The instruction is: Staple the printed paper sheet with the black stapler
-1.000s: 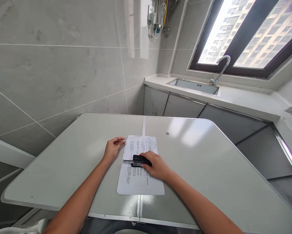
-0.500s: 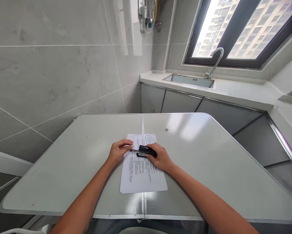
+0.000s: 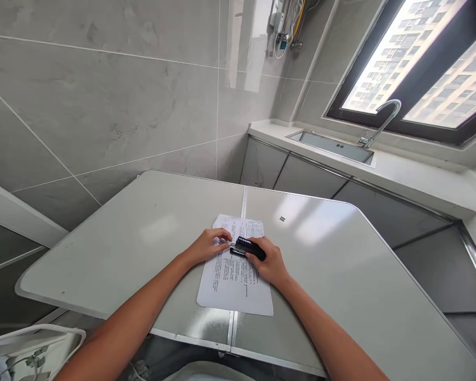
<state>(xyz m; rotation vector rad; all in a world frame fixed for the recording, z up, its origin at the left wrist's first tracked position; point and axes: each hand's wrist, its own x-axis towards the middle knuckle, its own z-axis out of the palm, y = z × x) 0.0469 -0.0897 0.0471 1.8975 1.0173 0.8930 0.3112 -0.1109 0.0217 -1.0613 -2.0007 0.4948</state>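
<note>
Earlier beside the paper, my left fingers now pinch the metal end of the stapler; my right fingers grip its body, desk stretching wide either side

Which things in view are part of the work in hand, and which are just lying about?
In use:
- stapler, in the right hand, left hand at its metal end
- paper, beneath

Just about:
- two small strips, untouched; too small to identify, possibly related
- sink
- faucet
</note>
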